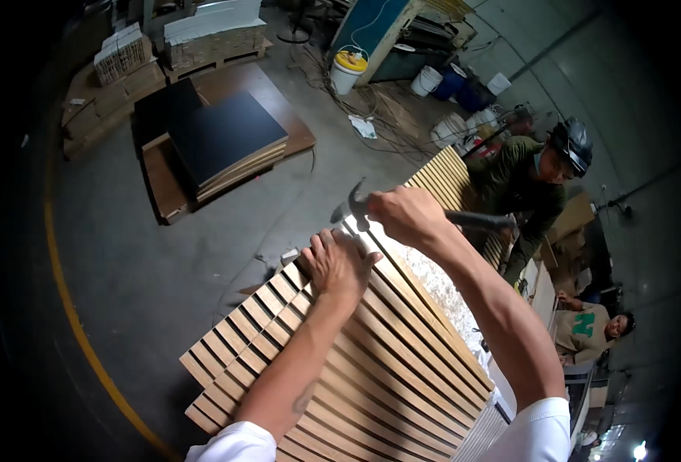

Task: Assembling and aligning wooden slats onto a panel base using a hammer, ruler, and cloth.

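Dark boards [229, 135] lie stacked beyond the left grip [337, 266], which rests palm-down, splayed and clasping nothing visible, on the far end of slatted wooden panels [227, 343], apparently to steady them. Just beside it, the right grip [407, 215] is closed around a hammer [471, 220], choked up near its head, likely for control. A co-worker [519, 179] leans farther right, beyond the hammer's handle.

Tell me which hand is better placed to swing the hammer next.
Probably the right hand: it grips the hammer close to its head, by the slatted panel's far end. The left hand rests on that end, fingers spread.
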Available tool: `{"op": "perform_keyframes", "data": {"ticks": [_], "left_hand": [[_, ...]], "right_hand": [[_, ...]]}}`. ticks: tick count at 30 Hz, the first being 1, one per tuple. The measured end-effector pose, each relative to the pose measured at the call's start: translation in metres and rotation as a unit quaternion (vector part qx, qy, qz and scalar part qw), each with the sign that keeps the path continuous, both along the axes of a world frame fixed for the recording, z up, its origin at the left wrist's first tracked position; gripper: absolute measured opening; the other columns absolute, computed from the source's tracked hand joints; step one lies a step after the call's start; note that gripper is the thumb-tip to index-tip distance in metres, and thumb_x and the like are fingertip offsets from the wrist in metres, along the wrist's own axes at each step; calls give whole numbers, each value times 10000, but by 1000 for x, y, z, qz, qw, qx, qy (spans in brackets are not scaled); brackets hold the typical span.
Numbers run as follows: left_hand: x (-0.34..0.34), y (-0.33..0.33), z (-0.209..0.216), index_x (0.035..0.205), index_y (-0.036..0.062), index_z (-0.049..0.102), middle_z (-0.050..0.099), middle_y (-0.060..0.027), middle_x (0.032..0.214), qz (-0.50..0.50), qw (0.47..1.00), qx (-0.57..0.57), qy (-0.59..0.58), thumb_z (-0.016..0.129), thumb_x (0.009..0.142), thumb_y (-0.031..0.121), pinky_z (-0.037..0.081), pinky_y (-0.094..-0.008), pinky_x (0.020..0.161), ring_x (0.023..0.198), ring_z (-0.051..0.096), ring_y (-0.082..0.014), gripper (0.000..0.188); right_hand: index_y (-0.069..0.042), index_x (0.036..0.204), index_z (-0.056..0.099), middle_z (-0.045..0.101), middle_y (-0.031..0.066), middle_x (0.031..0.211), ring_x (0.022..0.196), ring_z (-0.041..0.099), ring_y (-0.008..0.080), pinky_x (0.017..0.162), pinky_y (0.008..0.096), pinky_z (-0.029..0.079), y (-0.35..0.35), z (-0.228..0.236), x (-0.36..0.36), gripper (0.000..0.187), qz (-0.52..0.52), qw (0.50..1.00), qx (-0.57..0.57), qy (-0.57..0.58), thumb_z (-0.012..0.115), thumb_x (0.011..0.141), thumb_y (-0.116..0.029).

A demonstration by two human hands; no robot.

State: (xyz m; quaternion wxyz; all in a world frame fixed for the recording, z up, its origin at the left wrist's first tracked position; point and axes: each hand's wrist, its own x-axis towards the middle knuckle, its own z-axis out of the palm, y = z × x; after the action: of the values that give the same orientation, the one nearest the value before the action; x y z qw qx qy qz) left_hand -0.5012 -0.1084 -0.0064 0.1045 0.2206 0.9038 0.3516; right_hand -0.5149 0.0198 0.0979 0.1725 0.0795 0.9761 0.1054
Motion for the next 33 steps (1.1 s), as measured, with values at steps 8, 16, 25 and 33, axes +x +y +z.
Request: {"op": "perform_keyframes", "data": {"ticks": [8, 16, 25, 33], "left_hand": [[0, 7, -8, 1096, -26, 553, 569, -198, 1070, 29, 997, -11, 66, 707, 757, 558, 343, -471, 949, 1050, 491, -346, 693], [2, 5, -12, 1094, -51, 582, 596, -164, 1086, 9, 998, 6, 64, 763, 720, 513, 356, -454, 977, 1073, 507, -298, 701], [11, 17, -9, 1007, 15, 639, 610, -161, 1017, 0, 992, -2, 126, 727, 742, 558, 366, -472, 872, 1030, 523, -346, 611], [15, 26, -17, 1038, 2, 661, 597, -173, 1079, -17, 977, -28, 211, 780, 730, 446, 415, -483, 905, 1046, 536, -360, 553]], "right_hand": [[-71, 808, 699, 599, 103, 581, 513, 604, 236, 456, 389, 459, -3, -6, -32, 154, 40, 998, -38, 21, 568, 865, -128], [-29, 724, 685, 646, 138, 661, 611, 655, 304, 538, 400, 507, -11, 0, -23, 133, 97, 994, -44, 13, 593, 778, -107], [-45, 885, 676, 668, 171, 755, 718, 673, 328, 614, 414, 527, -1, 16, 37, 138, -16, 987, -93, 132, 583, 844, -139], [3, 827, 583, 515, 58, 621, 554, 481, 164, 539, 338, 414, 38, 31, 383, 228, -514, 717, -213, 421, 688, 811, -199]]}}
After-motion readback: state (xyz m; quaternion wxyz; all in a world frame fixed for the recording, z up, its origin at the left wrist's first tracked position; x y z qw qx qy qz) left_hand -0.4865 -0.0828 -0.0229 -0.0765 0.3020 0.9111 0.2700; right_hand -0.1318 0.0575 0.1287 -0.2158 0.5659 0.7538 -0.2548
